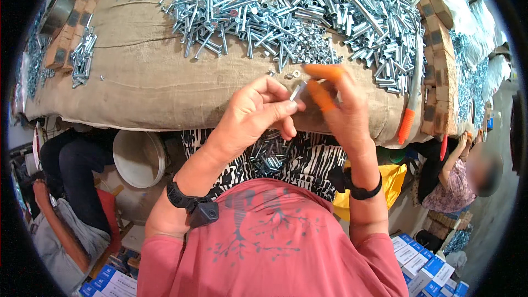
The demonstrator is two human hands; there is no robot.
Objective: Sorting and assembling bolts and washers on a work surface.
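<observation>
Thumb and forefinger of the left hand [250, 111] pinch a short, smooth metal cylinder [297, 91] near the centre of the frame. Just beside it, the right hand [345, 107], blurred, wears matte orange finger covers [322, 95] on thumb and forefinger, which stand apart in a curved gap. Beyond the fingertips, a ring-shaped washer [296, 73] lies on coarse, creased brown cloth [154, 88]. Small stubby metal pieces [313, 44] heap above it; slim, shiny flat-headed bolts [220, 14] tangle at upper centre, and hollow metal tubes [385, 33] spread toward the upper right. Rough wooden blocks [441, 58] edge the right side, near a rod with a ribbed orange handle [406, 126]. Below the hands, more metal pieces [269, 154] sit on black-and-white patterned fabric [308, 159].
</observation>
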